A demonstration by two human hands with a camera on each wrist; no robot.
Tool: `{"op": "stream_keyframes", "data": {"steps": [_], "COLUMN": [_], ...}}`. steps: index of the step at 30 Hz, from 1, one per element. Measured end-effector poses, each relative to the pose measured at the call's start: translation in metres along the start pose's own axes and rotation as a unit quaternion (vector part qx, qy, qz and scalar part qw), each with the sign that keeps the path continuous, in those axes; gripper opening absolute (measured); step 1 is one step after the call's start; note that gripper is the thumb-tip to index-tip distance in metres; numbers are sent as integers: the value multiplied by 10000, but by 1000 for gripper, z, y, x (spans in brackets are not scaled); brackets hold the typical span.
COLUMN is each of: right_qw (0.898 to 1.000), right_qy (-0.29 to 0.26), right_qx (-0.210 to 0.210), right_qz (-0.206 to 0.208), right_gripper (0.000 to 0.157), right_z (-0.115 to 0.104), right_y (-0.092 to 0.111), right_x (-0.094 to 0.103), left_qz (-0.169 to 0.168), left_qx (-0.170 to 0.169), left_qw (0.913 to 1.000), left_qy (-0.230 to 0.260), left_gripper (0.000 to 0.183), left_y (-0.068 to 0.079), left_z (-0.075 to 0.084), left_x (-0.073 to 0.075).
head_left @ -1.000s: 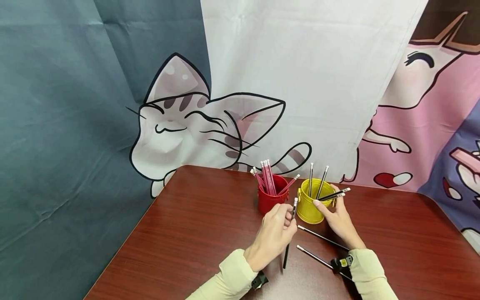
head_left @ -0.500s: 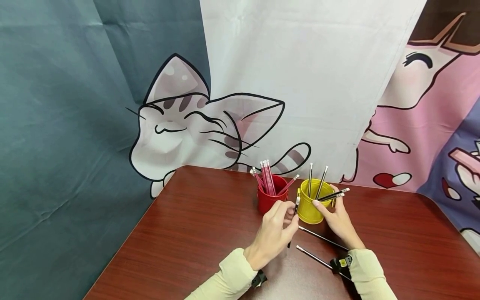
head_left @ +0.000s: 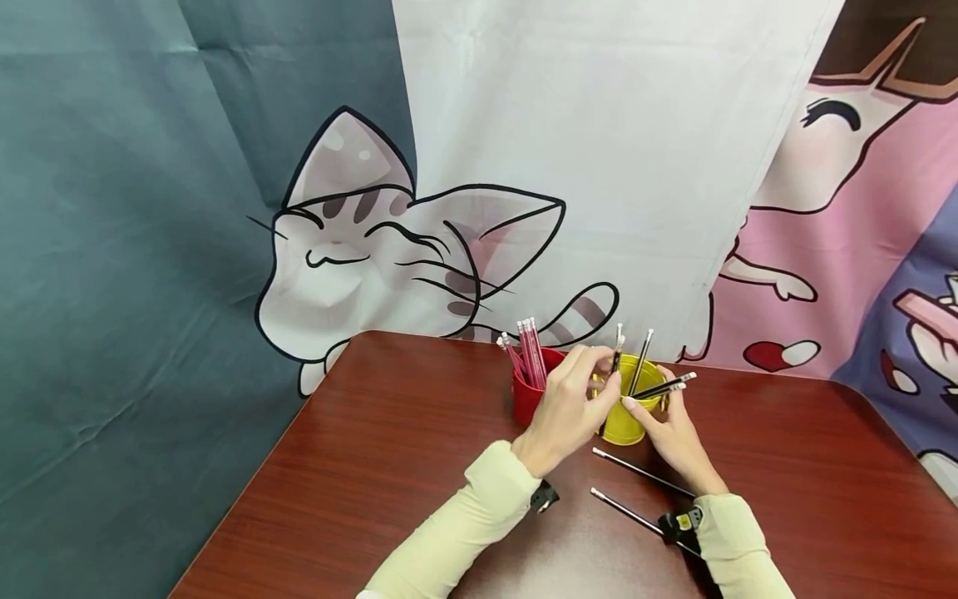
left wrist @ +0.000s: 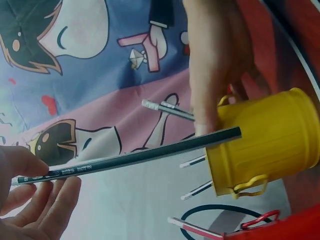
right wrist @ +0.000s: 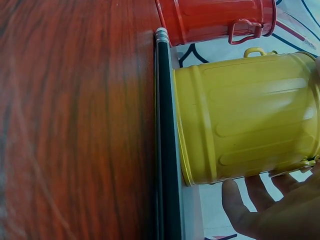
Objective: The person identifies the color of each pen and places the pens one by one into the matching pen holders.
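Observation:
My left hand (head_left: 570,406) pinches a black pencil (left wrist: 135,157) near its white eraser end, between thumb and fingers. In the left wrist view the pencil's plain lower end overlaps the rim of a small yellow bucket (left wrist: 272,142), outside its wall. My right hand (head_left: 679,441) holds that bucket from the right side, thumb at the rim and fingers along the far side. Several black pencils (head_left: 641,363) with white erasers stand or lean in the bucket, some tilting right over the right thumb.
Left of the yellow bucket stands a red bucket (head_left: 525,406) with several pink pencils (head_left: 533,358), partly hidden by the left hand. Two loose black pencils lie on the brown table (head_left: 359,466), a farther pencil (head_left: 644,472) and a nearer pencil (head_left: 627,509). A cartoon-printed cloth (head_left: 636,166) hangs behind.
My left hand has raised the black pencil from in front of the buckets and carried it right and away from me, to the yellow bucket's rim. The right hand has kept its place.

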State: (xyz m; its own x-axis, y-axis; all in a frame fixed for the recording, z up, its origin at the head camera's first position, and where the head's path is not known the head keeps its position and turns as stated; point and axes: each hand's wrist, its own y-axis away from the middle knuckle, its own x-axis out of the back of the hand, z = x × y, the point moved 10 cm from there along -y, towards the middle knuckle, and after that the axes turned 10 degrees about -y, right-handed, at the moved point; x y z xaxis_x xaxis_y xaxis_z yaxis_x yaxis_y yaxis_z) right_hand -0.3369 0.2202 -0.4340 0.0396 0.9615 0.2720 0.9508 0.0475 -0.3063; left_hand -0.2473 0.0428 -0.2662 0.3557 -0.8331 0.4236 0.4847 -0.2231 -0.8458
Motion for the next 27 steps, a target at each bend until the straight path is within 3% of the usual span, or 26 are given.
{"op": "stream_keyframes", "data": {"steps": [9,15,18,21,27], "right_qw": [9999,9997,9997,9998,9997], "right_qy": [56,-168,-150,-106,-206], "right_qx": [-156,-148,-142,-138,-121], "right_qz": [-26,-87,-116,-108,-65], "right_gripper": [71,71,71,72,72], "right_z": [2,-1,-16,-17,-25], "right_y": [2,1,3,3,5], "right_x": [2,0,-2,-1,-2], "left_qz": [-35,-101,-86,-104,-352], "left_qx": [-492,-645,-591,-464,34], "left_qw": [9985,9977,9981,9987,9994], "left_qy": [-227,-164,-128,-184,12], "left_gripper": [22,20,19,19,20], "left_y": [-37,-50,-49,-43,-23], "left_z": [-1,-7,-12,-21,-44], "left_x": [-19,-36,-42,-49,-64]}}
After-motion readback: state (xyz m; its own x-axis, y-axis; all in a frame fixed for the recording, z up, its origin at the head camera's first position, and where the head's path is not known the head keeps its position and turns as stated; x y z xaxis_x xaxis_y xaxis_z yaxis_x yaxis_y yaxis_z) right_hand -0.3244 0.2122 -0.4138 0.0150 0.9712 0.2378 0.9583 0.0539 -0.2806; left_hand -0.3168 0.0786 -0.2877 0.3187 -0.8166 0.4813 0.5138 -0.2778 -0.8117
